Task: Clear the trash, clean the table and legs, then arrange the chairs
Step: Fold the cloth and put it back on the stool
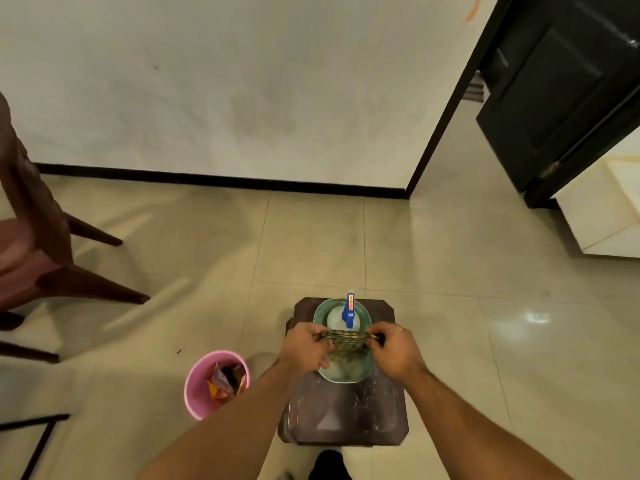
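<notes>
My left hand (304, 344) and my right hand (394, 348) both grip a dark striped cloth (346, 341), stretched and twisted between them over a green basin (367, 372). A spray bottle (349, 311) with a blue head lies in the basin's far part. The basin rests on a dark brown plastic stool (346, 417). To the stool's left, a pink bin (197, 382) on the floor holds crumpled snack wrappers (227, 382).
A maroon plastic chair (31, 237) stands at the left with its legs spread toward the middle. A dark table frame (38, 441) shows at the lower left. A black door (561, 98) and a white cabinet (602, 216) are at the right.
</notes>
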### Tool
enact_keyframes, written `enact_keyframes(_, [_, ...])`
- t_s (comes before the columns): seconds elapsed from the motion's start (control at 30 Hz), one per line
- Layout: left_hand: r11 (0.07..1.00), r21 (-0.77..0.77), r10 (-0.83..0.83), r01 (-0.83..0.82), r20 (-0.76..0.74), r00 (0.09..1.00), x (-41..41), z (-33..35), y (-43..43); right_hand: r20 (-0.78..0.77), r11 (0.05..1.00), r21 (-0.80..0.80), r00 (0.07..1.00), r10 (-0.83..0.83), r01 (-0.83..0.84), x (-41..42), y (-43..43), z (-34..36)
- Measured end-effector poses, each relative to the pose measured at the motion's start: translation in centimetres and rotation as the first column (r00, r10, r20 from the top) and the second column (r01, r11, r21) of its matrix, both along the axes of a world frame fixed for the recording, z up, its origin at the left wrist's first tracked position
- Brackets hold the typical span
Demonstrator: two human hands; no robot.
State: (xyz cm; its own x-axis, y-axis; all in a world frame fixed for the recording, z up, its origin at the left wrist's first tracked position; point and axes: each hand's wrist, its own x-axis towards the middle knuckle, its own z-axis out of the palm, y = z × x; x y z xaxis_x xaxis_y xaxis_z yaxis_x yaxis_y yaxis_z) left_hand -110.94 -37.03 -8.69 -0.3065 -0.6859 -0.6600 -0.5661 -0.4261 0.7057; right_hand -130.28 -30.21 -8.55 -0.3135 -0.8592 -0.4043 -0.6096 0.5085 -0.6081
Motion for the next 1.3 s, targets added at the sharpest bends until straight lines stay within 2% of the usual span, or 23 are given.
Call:
enact_keyframes(0.17, [0.998,0.057,-0.029,0.025,0.058,0.998,-0.1,-2.7,0.7,0.029,0.996,0.092,0.999,0.015,-0.018,-0.4,-0.2,-4.1])
enact_keyframes(0.33, [0.972,0.045,-0.235,0.231,0.143,0.961,1.0,-5.7,2.5,-0.048,0.988,0.105,0.992,0.120,-0.115,0.5,1.6,-6.4])
enact_keyframes(0.43, [0.905,0.050,-0.418,0.423,0.307,0.855,1.9,-6.5,4.8,-0.112,0.955,0.186,0.960,0.256,-0.232,1.5,4.0,-7.7])
enact_keyframes(0.53, [0.874,0.024,-0.460,0.485,0.362,0.811,2.3,-7.1,6.3,-0.152,0.903,0.286,0.915,0.374,-0.322,2.0,5.5,-8.2])
enact_keyframes(0.67, [0.780,0.030,-0.568,0.625,0.453,0.687,3.0,-7.6,7.5,-0.166,0.872,0.353,0.894,0.416,-0.340,2.5,6.7,-7.6])
enact_keyframes(0.73, [0.750,0.021,-0.589,0.661,0.475,0.653,3.3,-6.8,7.9,-0.176,0.860,0.372,0.883,0.435,-0.349,2.8,6.9,-6.9])
enact_keyframes(0.87, [0.765,-0.066,-0.525,0.641,0.513,0.679,4.6,-4.6,9.1,-0.214,0.868,0.368,0.878,0.429,-0.334,4.1,7.3,-4.7])
enact_keyframes(1.07, [0.816,-0.278,-0.282,0.507,0.574,0.769,9.3,-0.1,12.2,-0.250,0.845,0.257,0.812,0.527,-0.469,9.7,8.1,-0.9])
enact_keyframes(1.17, [0.829,-0.346,-0.154,0.440,0.614,0.774,14.1,2.0,15.2,-0.281,0.751,0.223,0.696,0.661,-0.622,14.8,9.0,0.1])
enact_keyframes(1.3, [0.876,-0.391,0.044,0.283,0.649,0.759,22.3,2.5,21.2,-0.363,0.570,0.207,0.479,0.799,-0.795,23.2,11.1,1.1])
